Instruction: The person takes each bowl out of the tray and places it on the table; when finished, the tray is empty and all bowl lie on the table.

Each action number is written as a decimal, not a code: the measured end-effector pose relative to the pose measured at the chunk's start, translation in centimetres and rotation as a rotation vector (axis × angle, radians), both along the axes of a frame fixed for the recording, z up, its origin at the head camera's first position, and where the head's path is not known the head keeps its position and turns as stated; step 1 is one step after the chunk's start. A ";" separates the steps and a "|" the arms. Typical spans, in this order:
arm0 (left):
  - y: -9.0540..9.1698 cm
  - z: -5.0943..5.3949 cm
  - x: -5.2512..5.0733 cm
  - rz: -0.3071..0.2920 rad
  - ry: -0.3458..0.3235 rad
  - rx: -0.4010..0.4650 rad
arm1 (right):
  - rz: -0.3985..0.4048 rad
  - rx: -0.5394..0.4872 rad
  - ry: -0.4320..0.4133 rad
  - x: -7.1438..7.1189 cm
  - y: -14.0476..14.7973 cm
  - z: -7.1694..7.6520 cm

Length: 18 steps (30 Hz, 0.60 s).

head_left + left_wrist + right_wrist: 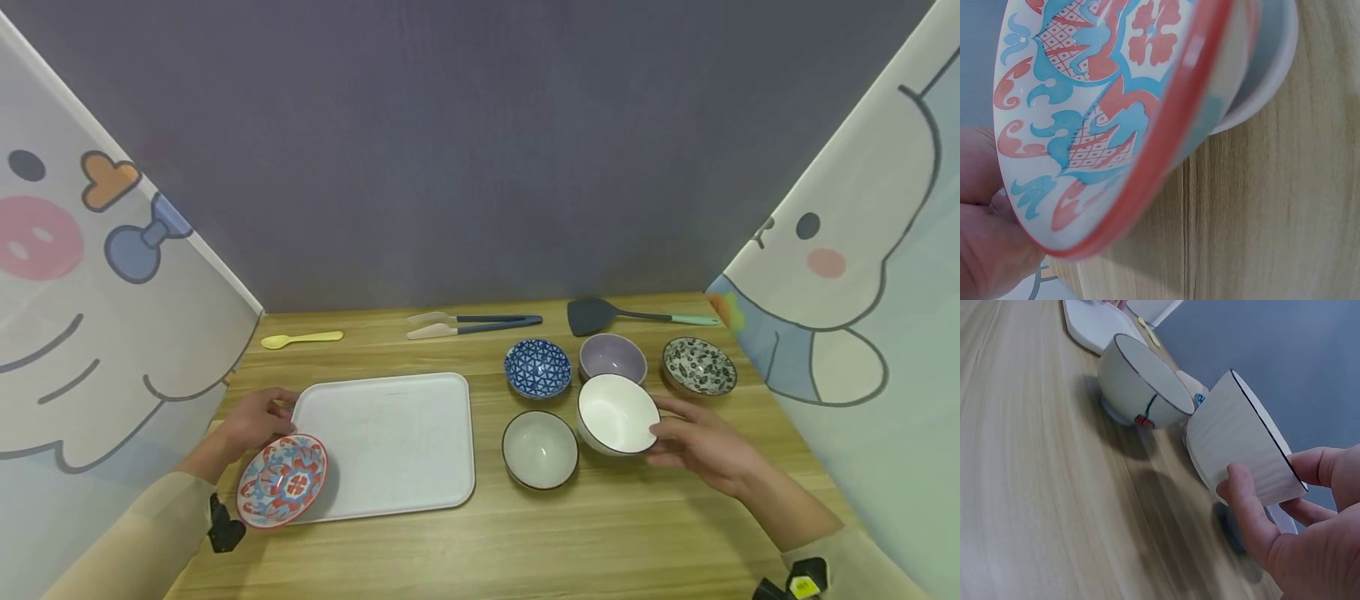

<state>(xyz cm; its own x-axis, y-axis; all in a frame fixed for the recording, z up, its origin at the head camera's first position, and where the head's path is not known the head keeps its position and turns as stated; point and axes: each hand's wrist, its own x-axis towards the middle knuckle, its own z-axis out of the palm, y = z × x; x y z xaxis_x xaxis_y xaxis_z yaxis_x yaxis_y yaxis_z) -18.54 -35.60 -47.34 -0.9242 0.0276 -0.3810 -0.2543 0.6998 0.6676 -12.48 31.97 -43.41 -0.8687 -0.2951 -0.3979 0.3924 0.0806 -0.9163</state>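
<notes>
**White bowl point(618, 414) and patterned bowl point(282, 482) held, one per hand**

The white bowl, tilted right of centre, is pinched at its right side by the right hand point(705, 446). The patterned bowl, tilted at lower left, is pinched at its rim by the left hand point(258, 419); the tray point(397, 433) is partly overlapped. A pale bowl point(540, 450) is located just left of the white bowl. Blue point(537, 368), purple point(613, 357) and black-and-white bowls point(699, 367) are placed farther up. Tongs point(495, 325), spatula point(591, 317) and yellow spoon point(302, 338) are laid along the tabletop's point(495, 550) upper edge.
</notes>
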 end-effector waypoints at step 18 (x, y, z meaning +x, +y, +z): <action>0.1 0.1 -0.1 -0.015 -0.002 0.000 | -0.013 -0.038 -0.058 1.1 1.5 -2.4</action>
